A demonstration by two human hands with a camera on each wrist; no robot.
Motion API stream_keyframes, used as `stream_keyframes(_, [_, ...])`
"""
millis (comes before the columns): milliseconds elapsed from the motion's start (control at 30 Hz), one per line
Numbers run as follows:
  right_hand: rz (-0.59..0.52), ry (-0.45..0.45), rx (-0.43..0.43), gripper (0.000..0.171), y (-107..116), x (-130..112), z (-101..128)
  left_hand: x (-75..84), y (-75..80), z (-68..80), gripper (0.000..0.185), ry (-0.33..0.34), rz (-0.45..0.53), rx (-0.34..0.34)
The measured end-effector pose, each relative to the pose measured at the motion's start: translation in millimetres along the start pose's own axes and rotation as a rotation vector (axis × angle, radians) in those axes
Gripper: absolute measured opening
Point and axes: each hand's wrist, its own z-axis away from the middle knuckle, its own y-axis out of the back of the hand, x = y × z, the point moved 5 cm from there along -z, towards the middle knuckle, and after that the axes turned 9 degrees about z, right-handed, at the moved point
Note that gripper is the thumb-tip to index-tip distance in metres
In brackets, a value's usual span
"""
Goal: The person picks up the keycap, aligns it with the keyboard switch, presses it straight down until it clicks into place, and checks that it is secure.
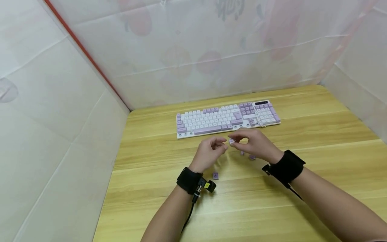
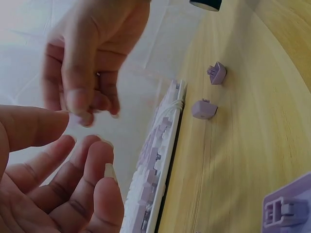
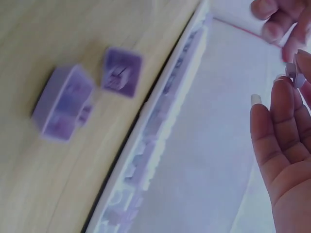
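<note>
Between the thumb and fingertips of my right hand [image 1: 255, 144] is a small light purple keycap [image 1: 231, 141], pinched just in front of the keyboard [image 1: 208, 120]. The same keycap [image 3: 294, 73] shows near the right edge of the right wrist view. My left hand [image 1: 208, 154] is close by on the left, its fingers loosely bent with nothing between them. In the left wrist view the right hand [image 2: 92, 58] hangs over the left fingers [image 2: 99, 160]. The keyboard is white and purple, with bare key spots along its front row.
Loose purple keycaps lie on the wooden table [image 1: 145, 188]: one keycap [image 1: 215, 175] beside the left wrist, another [image 1: 252, 157] beneath the right hand, and a smaller-looking one [image 1: 242, 153] near it. A white cable [image 1: 259, 118] lies across the keyboard. Pale curtains [image 1: 193, 50] surround the table.
</note>
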Motion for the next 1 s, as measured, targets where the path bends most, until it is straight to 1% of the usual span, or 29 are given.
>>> stream_keyframes(100, [-0.026, 0.046, 0.041, 0.027, 1, -8, 0, 0.0, 0.0, 0.2, 0.025, 0.006, 0.033, 0.001])
stream_keyframes(233, [-0.037, 0.107, 0.087, 0.027, 0, -15, 1, 2.1, -1.6, 1.8, 0.023, 0.019, 0.105, -0.02])
stream_keyframes(300, [-0.033, 0.124, 0.106, 0.028, 0, -17, 2, 3.5, -2.7, 2.6, 0.023, 0.026, 0.139, -0.035])
stream_keyframes(400, [-0.032, 0.136, 0.126, 0.029, 0, -20, 3, 5.0, -4.6, 2.9, 0.024, 0.031, 0.166, -0.053])
stream_keyframes(500, [-0.035, 0.141, 0.137, 0.03, 0, -22, 4, 4.9, -5.9, 2.5, 0.025, 0.037, 0.177, -0.056])
stream_keyframes(733, [-0.044, 0.144, 0.146, 0.032, -1, -24, 5, 4.2, -6.4, 1.5, 0.024, 0.05, 0.179, -0.037])
stream_keyframes(1000, [-0.06, 0.129, 0.152, 0.032, -2, -22, 7, 6.9, -5.3, 2.3, 0.023, 0.02, 0.167, -0.046])
